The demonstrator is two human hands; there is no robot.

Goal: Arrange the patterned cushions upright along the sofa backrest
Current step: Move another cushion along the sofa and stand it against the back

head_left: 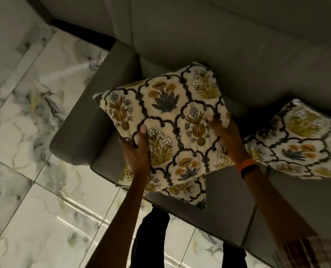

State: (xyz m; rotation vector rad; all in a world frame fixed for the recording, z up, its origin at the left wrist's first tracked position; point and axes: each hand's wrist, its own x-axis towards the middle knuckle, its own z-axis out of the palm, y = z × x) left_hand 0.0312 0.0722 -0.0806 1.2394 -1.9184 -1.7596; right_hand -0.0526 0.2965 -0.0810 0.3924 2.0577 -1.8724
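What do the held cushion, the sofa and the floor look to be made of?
Held cushion: printed woven fabric, matte; it dents softly under the left hand and right hand. Sofa: smooth grey upholstery, possibly leather or faux leather, seamed. Floor: glossy marble-look tiles, veined, reflecting light.

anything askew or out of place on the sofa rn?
Yes. The cushion on the right lies flat on the seat, not upright against the backrest. Another cushion lies flat under the held cushion, hanging over the seat's front edge. Left hand and right hand grip the held one. No damage visible.
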